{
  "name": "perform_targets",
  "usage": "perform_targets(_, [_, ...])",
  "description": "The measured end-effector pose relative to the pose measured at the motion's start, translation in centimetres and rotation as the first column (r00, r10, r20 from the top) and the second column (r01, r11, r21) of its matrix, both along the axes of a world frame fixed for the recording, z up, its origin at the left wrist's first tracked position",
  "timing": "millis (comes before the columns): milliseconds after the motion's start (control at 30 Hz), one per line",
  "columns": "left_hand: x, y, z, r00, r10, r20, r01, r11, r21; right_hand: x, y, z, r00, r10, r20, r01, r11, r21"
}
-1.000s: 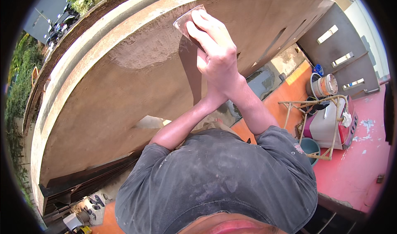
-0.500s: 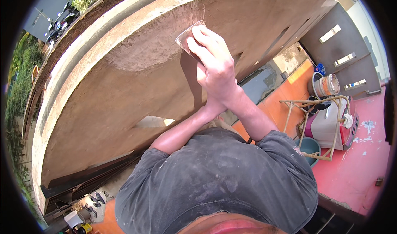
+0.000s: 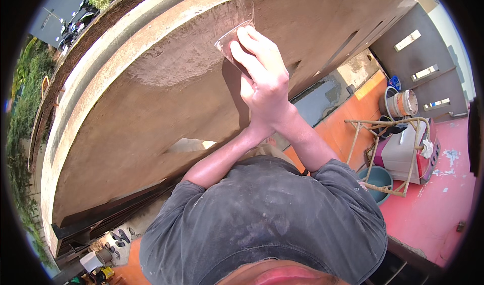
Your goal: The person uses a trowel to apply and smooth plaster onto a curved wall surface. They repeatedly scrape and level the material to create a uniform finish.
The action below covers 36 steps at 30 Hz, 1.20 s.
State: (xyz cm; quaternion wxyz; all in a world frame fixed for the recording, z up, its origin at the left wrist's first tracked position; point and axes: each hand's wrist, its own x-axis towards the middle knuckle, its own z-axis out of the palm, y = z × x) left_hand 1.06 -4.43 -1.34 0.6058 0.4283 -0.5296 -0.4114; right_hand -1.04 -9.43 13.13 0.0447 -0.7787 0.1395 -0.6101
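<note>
My right hand (image 3: pixel 268 81) is closed around a thin, flat scraper (image 3: pixel 226 44) with a pale, straight edge. The scraper rests against the brown plastered wall (image 3: pixel 146 123), near its top. Beside it lies a rough, lighter pinkish patch (image 3: pixel 174 66) on the wall. A dark shadow of the hand and tool falls on the plaster below. My left hand (image 3: pixel 259 129) comes in under the right wrist and seems to touch it. The left fingers are hidden behind the right arm, so their grip does not show.
To the right, a bamboo frame (image 3: pixel 383 121) stands by a pale box (image 3: pixel 401 156), a teal basin (image 3: pixel 378 179) and a bucket (image 3: pixel 403 103). Dark long pieces (image 3: pixel 111 212) lie along the wall's foot. Sandals (image 3: pixel 120 237) sit at lower left. A slotted grey wall (image 3: pixel 428 63) rises beyond.
The scraper and right hand have barely moved against the wall, with a slight shift to the right and up. The whole view has shifted a little; the left hand stays under the right wrist.
</note>
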Motion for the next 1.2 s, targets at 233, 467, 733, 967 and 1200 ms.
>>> perform_targets(233, [0.2, 0.2, 0.1, 0.991, 0.071, 0.114, -0.069, 0.997, -0.022, 0.2, 0.1, -0.1, 0.999, 0.037, -0.008, -0.037, 0.999, -0.002])
perform_targets(467, [-0.6, 0.5, 1.3, 0.966, 0.182, 0.182, -0.166, 0.981, -0.101, 0.0, 0.5, -0.3, 0.999, 0.037, -0.037, -0.037, 0.999, 0.007])
perform_targets(733, [-0.2, 0.0, -0.1, 0.998, 0.011, 0.062, -0.009, 1.000, -0.028, -0.1, 0.3, -0.3, 0.999, -0.004, -0.032, 0.005, 1.000, 0.013])
perform_targets(967, [-1.0, 0.5, 1.8, 0.996, 0.066, 0.065, -0.062, 0.996, -0.065, -0.5, 0.1, -0.3, 0.999, 0.016, -0.051, -0.016, 1.000, 0.007])
perform_targets(1200, [0.4, -1.0, -0.5, 0.996, -0.014, 0.091, 0.015, 1.000, -0.014, -0.1, -0.3, 1.0, 0.999, -0.025, -0.033, 0.025, 0.999, -0.022])
